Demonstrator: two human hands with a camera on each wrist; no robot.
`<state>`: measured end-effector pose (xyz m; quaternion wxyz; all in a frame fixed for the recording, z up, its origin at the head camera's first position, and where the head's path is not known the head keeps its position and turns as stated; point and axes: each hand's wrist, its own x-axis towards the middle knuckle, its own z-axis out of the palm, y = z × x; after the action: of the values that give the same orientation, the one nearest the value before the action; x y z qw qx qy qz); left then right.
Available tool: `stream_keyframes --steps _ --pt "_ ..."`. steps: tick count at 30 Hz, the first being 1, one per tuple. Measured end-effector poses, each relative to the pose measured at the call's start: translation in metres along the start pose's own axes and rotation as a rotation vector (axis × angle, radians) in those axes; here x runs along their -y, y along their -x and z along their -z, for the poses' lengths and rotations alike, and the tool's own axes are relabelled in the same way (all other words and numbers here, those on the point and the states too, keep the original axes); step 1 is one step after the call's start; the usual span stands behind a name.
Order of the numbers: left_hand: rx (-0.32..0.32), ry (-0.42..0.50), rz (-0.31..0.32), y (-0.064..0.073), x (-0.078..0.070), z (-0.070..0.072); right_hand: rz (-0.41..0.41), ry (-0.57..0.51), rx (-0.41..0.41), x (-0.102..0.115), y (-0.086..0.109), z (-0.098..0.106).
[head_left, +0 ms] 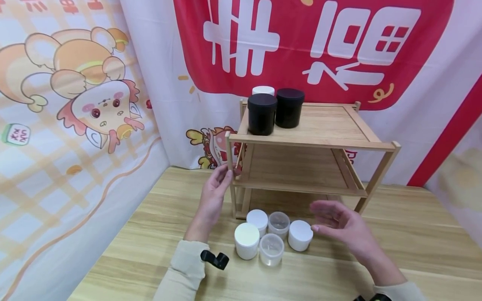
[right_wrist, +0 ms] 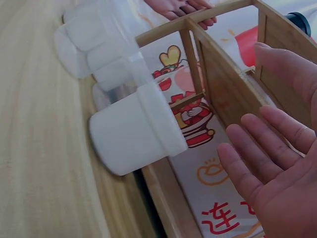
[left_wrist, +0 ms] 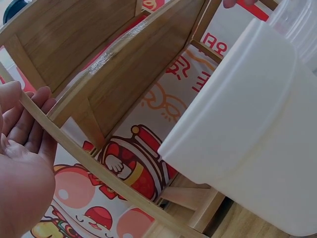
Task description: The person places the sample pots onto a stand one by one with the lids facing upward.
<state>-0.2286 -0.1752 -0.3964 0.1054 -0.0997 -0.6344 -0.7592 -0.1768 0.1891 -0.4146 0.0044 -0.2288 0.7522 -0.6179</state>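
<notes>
My left hand point(head_left: 217, 188) is at the left front post of a wooden three-tier rack point(head_left: 297, 145), thumb in front and loosely bent fingers behind it. The left wrist view shows those fingers point(left_wrist: 32, 116) beside the post, palm exposed. Off the rack's lower right front, my right hand point(head_left: 344, 225) holds nothing, its fingers spread and thumb close to a white lidded jar point(head_left: 300, 236). Two more white jars, one at the front left point(head_left: 247, 241) and one behind point(head_left: 257, 220), stand beside two translucent cups, front point(head_left: 271, 250) and rear point(head_left: 278, 224).
Two black jars point(head_left: 262, 115) stand at the left of the rack's top tier, with a white lid point(head_left: 263, 90) showing behind them. A printed cloth point(head_left: 150, 83) hangs behind and to the left of the wooden table point(head_left: 150, 242).
</notes>
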Motion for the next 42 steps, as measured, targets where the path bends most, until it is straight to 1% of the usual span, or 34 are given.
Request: stream_keyframes --steps 4,9,15,20,27,34,37,42 --pt "0.013 0.007 -0.008 -0.002 0.001 0.001 -0.001 0.020 0.001 -0.004 -0.001 -0.002" --pt "0.013 0.003 -0.010 -0.002 0.002 0.001 -0.046 0.072 -0.017 -0.009 0.000 -0.006" --pt "0.008 0.000 -0.003 -0.002 0.003 0.001 -0.067 0.129 -0.018 -0.019 0.000 -0.008" --pt "0.004 -0.012 0.011 0.000 0.001 0.001 -0.100 0.161 -0.004 -0.029 0.000 -0.010" --pt "0.000 -0.014 0.011 0.001 0.000 0.000 -0.132 0.164 0.020 -0.041 -0.001 -0.016" --pt "0.007 0.010 0.004 0.000 0.000 0.000 -0.171 0.095 0.038 -0.044 -0.001 -0.020" --pt "0.006 0.010 0.009 0.001 -0.001 0.000 -0.172 0.104 0.044 -0.044 -0.002 -0.022" --pt "0.005 0.009 0.009 0.001 -0.001 0.000 -0.202 0.147 0.038 -0.048 -0.003 -0.023"
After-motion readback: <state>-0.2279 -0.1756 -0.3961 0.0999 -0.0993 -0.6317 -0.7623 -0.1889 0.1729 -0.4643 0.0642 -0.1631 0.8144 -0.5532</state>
